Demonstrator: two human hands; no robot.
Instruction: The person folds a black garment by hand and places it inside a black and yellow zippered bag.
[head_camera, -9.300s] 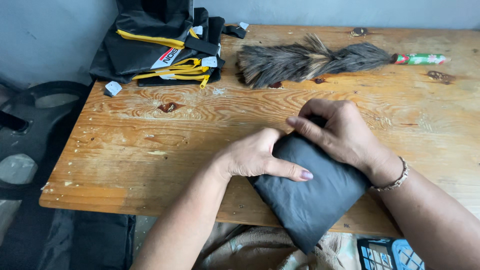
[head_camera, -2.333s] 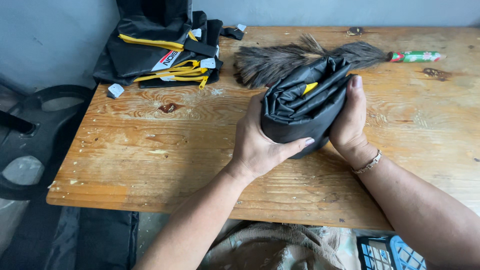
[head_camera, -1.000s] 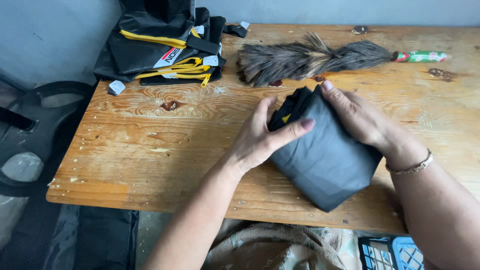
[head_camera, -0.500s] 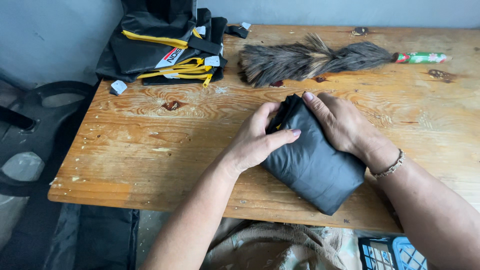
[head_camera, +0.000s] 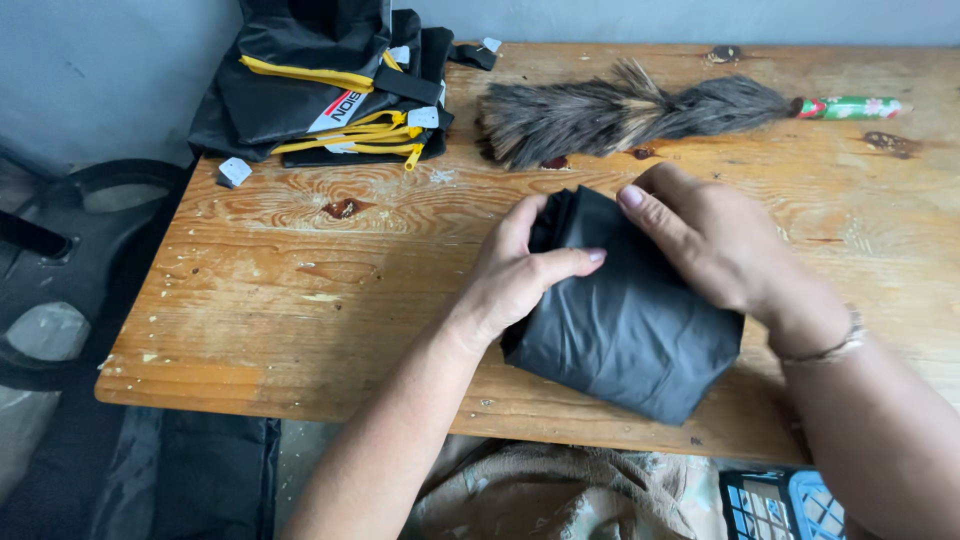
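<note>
A folded black fabric bundle (head_camera: 630, 330) lies on the wooden table (head_camera: 300, 290) near its front edge. My left hand (head_camera: 520, 275) grips the bundle's left side, thumb laid across the top. My right hand (head_camera: 710, 240) presses flat on the bundle's upper right part, fingers pointing left toward the far corner. Both hands are touching the fabric and hold it against the table.
A stack of black items with yellow zips and white tags (head_camera: 320, 85) sits at the far left corner. A feather duster (head_camera: 630, 110) with a green patterned handle (head_camera: 850, 106) lies along the back. A black chair (head_camera: 60, 270) stands left; a blue crate (head_camera: 785, 505) is below.
The bundle was lifted in both hands, then laid back on the table. Since half a second ago both hands have settled onto it, pressing it flatter.
</note>
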